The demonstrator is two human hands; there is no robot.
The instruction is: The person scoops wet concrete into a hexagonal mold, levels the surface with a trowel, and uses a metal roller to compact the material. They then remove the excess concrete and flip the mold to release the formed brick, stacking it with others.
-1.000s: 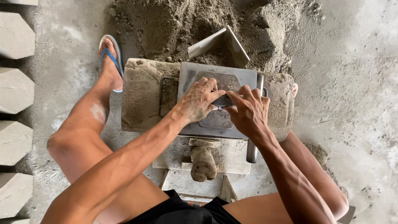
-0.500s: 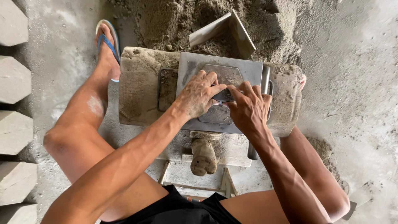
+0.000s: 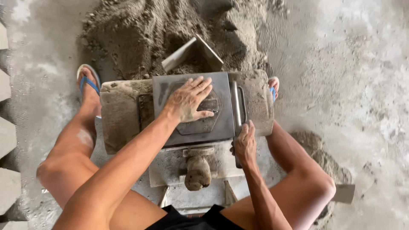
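Observation:
A grey metal block mould [image 3: 221,123] with a hexagonal opening sits on a cement-caked press bench [image 3: 123,119] between my knees. My left hand [image 3: 187,101] lies flat, fingers spread, on the hexagonal plate [image 3: 208,121] in the mould top. My right hand [image 3: 245,145] grips the metal lever handle [image 3: 235,102] that runs along the mould's right side. A mud-coated knob [image 3: 197,172] sticks out below the mould at the front.
A heap of damp sand-cement mix [image 3: 170,34] lies behind the bench with a metal scoop [image 3: 191,53] stuck in it. Finished hexagonal blocks [image 3: 6,140] line the left edge. My feet in blue flip-flops [image 3: 87,83] flank the bench.
My right hand left the plate and dropped to the lever handle at the mould's right side. My left hand spread flat on the plate. The camera view shifted slightly.

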